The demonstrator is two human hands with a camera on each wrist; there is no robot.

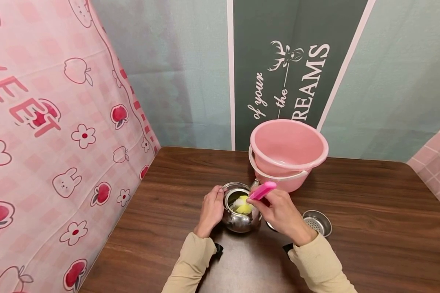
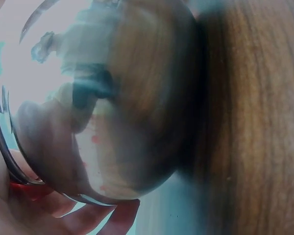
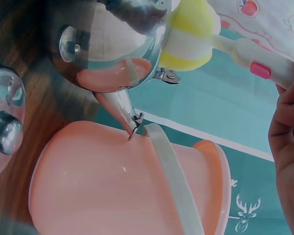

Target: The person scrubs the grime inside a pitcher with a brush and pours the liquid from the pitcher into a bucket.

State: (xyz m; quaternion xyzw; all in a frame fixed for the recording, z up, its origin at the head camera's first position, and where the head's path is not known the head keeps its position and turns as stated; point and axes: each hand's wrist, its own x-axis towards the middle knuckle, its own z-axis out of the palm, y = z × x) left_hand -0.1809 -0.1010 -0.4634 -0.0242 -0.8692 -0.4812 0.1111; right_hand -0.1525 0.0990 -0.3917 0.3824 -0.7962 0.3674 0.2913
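Observation:
A shiny round stainless steel teapot [image 1: 240, 221] stands on the table with its top open. My left hand [image 1: 212, 207] grips its left side, and the left wrist view shows the fingers [image 2: 122, 218] curved round the steel body. A sponge brush with a pink and white handle [image 1: 262, 190] is pinched in my right hand [image 1: 281, 211] above the opening. Its yellow and white sponge head [image 1: 243, 205] sits at the mouth of the teapot, partly inside. In the right wrist view the spout [image 3: 118, 110] points toward the pink bucket.
Behind the teapot, a pink basin [image 1: 289, 142] sits in a pink bucket [image 1: 293, 186] with a white handle. A steel strainer [image 1: 317, 223] lies right of my right hand. The knobbed lid [image 3: 5, 132] rests nearby on the wooden table [image 1: 381, 228]. Printed cloths hang behind and at left.

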